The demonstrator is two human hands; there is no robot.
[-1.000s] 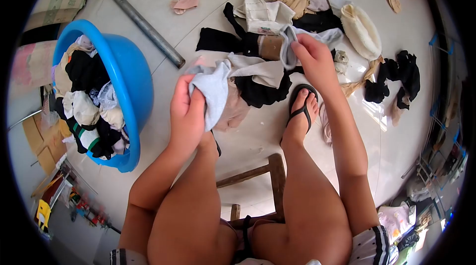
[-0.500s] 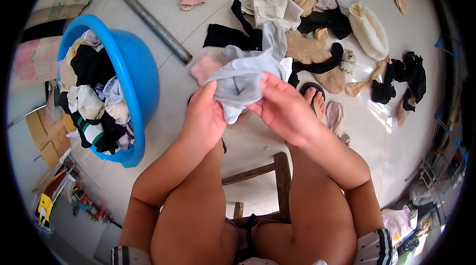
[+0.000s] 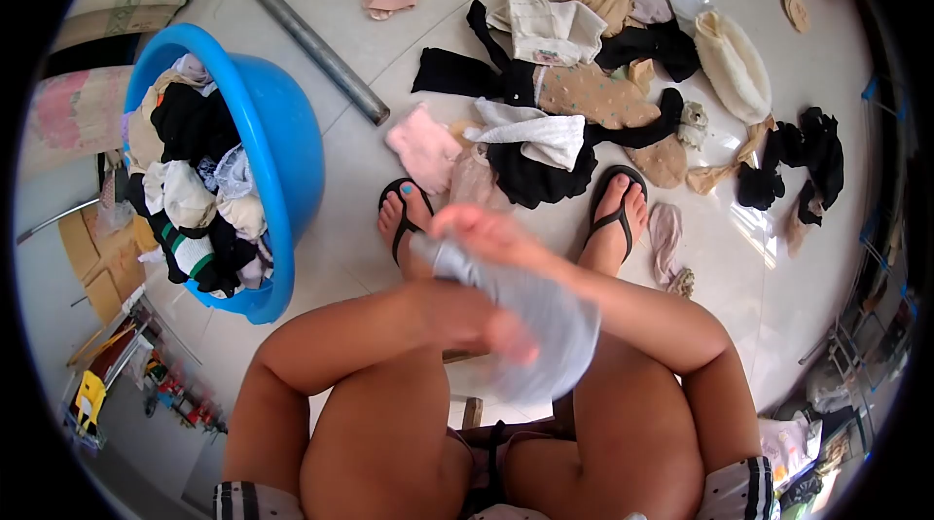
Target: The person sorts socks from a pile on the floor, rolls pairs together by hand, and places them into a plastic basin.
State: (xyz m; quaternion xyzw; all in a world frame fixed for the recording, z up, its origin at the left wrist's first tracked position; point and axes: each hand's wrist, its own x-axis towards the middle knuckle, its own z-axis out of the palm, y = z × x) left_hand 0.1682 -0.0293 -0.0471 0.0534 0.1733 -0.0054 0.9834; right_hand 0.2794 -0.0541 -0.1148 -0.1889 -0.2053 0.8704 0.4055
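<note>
A light grey sock (image 3: pixel 550 316) hangs over my lap between my two hands, its lower part smeared by motion. My right hand (image 3: pixel 496 240) is closed on its upper end, near my foot on the left side of the view. Lower down, my left hand (image 3: pixel 462 314) crosses the sock with its fingers bent against the cloth; they are blurred. On the floor beyond my hands lie a pink fuzzy sock (image 3: pixel 424 146), a white sock (image 3: pixel 550 139) and a black crumpled piece of cloth (image 3: pixel 545 178).
To the left stands a blue basin (image 3: pixel 277 131) heaped with socks. A metal pipe (image 3: pixel 311 38) lies behind it. Several socks spread across the tiles ahead, including a cream fluffy one (image 3: pixel 732 68) and black ones (image 3: pixel 803 155). A wooden stool frame (image 3: pixel 472 413) shows between my legs.
The grey sock has come back from over the floor pile toward my lap and turned. My hands, formerly side by side at its opening, now cross over it. My sandalled feet have come into view.
</note>
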